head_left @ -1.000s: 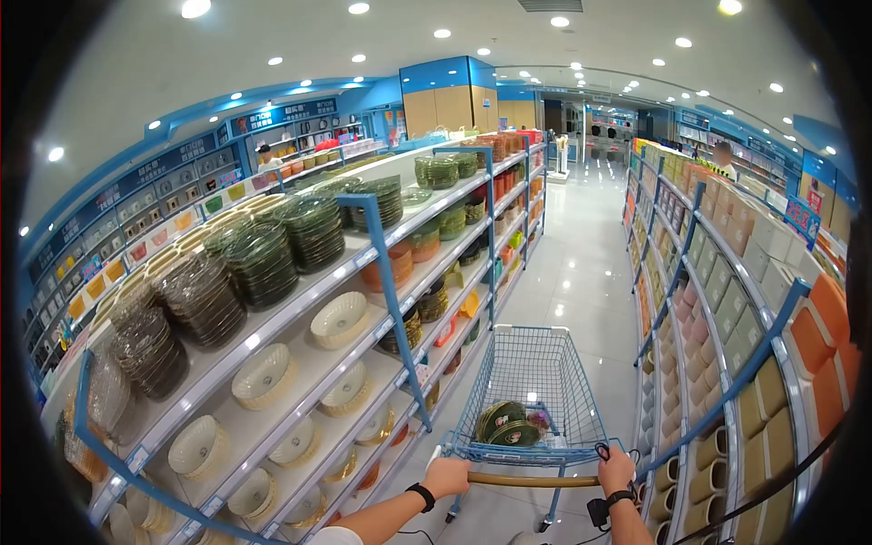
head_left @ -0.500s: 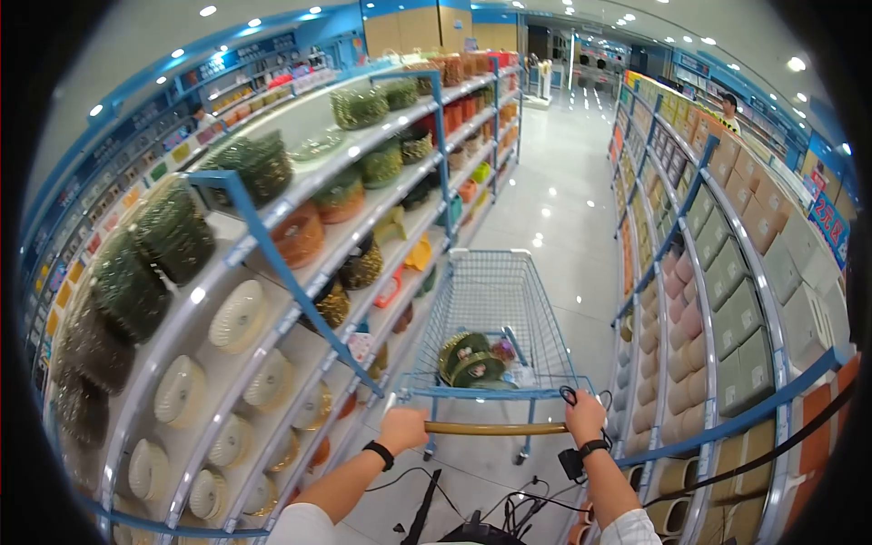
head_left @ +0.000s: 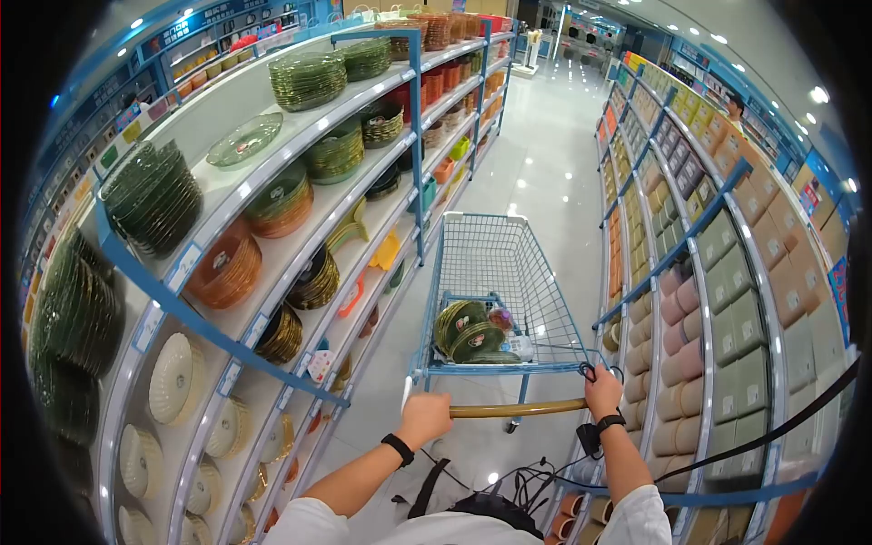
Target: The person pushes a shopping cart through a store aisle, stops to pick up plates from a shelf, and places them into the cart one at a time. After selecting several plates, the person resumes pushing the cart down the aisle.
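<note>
Both fists are wrapped round the brown handle bar of a shopping cart point(head_left: 518, 410). My left hand point(head_left: 425, 417) grips the bar's left end, and my right hand point(head_left: 603, 392) its right end. A dark cable loop hangs by the right hand, and a small black box dangles below that wrist. Inside the wire basket point(head_left: 554, 300), near my end, lie green patterned plates point(head_left: 474, 332). Beside them sit a small purple-red item point(head_left: 500, 317) and a clear, pale package point(head_left: 520, 347), whose kinds I cannot make out.
Along the left runs a blue-framed shelf point(head_left: 263, 350) with green plates point(head_left: 309, 76), orange bowls point(head_left: 223, 263) and cream dishes point(head_left: 178, 377). The right shelf point(head_left: 677, 272) carries boxes and cups. A shiny tiled aisle point(head_left: 545, 163) stretches ahead; a person point(head_left: 734, 107) stands beyond the right shelf.
The cart and my hands have moved forward along the aisle, so the shelves on both sides appear nearer and further back. Both hands keep their hold on the bar.
</note>
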Tool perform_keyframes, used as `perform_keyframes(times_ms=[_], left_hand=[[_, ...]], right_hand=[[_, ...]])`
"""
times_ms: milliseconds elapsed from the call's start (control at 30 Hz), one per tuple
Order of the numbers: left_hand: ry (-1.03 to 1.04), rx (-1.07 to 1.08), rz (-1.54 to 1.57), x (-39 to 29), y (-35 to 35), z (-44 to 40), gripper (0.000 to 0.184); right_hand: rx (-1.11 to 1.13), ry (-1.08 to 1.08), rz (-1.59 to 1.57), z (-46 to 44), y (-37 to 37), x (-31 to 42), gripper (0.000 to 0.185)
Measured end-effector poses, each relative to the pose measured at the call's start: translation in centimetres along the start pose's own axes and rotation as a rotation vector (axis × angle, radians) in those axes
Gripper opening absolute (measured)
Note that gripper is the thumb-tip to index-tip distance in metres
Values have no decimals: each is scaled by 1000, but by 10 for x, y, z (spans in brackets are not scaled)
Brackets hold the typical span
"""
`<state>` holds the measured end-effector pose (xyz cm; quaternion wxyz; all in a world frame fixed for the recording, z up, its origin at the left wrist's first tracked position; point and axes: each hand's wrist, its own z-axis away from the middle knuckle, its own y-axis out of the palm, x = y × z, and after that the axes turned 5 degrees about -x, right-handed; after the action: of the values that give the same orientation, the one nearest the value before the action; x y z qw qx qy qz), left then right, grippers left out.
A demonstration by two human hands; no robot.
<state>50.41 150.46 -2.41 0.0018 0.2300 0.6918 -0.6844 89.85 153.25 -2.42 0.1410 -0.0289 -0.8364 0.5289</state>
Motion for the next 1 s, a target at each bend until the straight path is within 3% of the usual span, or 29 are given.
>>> perform_keyframes(times_ms=[200,633,933,1000], left_hand=[[30,-59,47,6,8,-83,13],[11,40,-7,3,7,-275,21],[-106,72,-76,-6,16,-419,17],[-132,53,-76,-5,20,-444,17]], right_hand=[[-1,0,-75,-70,44,10,22],[-125,38,-184,-245,121,-7,20],[197,41,-144,-399,161,-17,14],[167,-22,-107,-424,191,-28,13]])
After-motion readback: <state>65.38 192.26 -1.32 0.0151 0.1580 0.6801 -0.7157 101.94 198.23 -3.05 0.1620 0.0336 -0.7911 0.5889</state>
